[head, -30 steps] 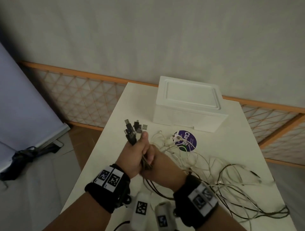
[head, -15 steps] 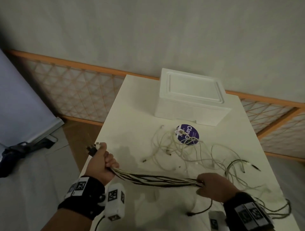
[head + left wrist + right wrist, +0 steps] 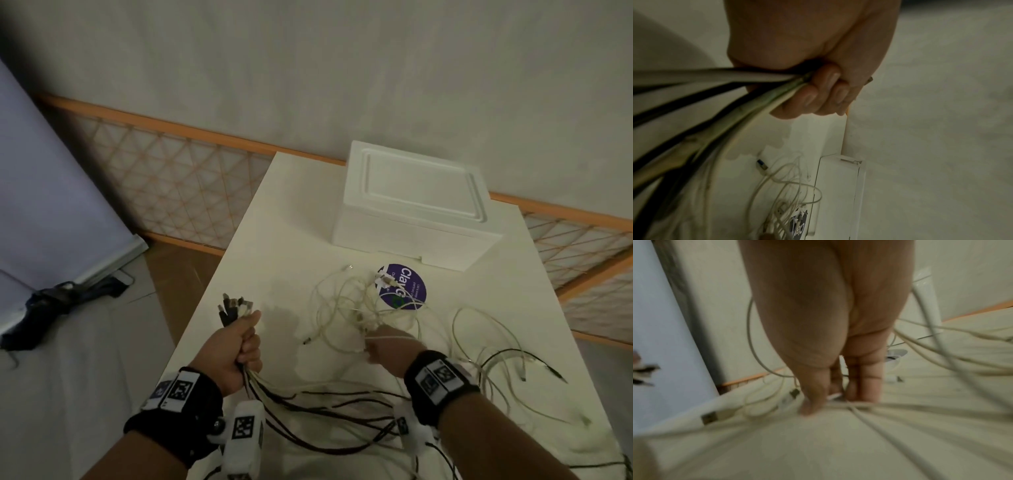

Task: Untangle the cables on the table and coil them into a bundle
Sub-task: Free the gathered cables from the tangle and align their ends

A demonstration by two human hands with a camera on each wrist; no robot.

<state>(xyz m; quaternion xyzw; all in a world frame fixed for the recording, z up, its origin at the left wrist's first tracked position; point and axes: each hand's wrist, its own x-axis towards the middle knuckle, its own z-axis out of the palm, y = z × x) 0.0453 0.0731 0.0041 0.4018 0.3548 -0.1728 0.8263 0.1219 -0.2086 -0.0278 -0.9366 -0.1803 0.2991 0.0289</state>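
My left hand (image 3: 245,346) grips a bundle of black and white cables (image 3: 308,407) just below their plugs (image 3: 234,306), which stick up out of the fist. The left wrist view shows the fingers (image 3: 818,94) curled round the bundle (image 3: 735,91). The strands sag loosely to the right over the table's near edge. My right hand (image 3: 383,346) is at the near side of a tangle of thin white cables (image 3: 346,308). In the right wrist view its thumb and fingertips (image 3: 865,386) pinch white strands (image 3: 890,407) against the table.
A white foam box (image 3: 414,205) stands at the back of the white table (image 3: 291,222), with a round purple sticker (image 3: 407,286) in front of it. More loose cables (image 3: 496,370) sprawl to the right. The table's left edge drops to the floor beside my left hand.
My right hand has let go of the stretched bundle and moved forward to the white tangle. The bundle now hangs slack, and my left hand has risen with the plugs pointing up.
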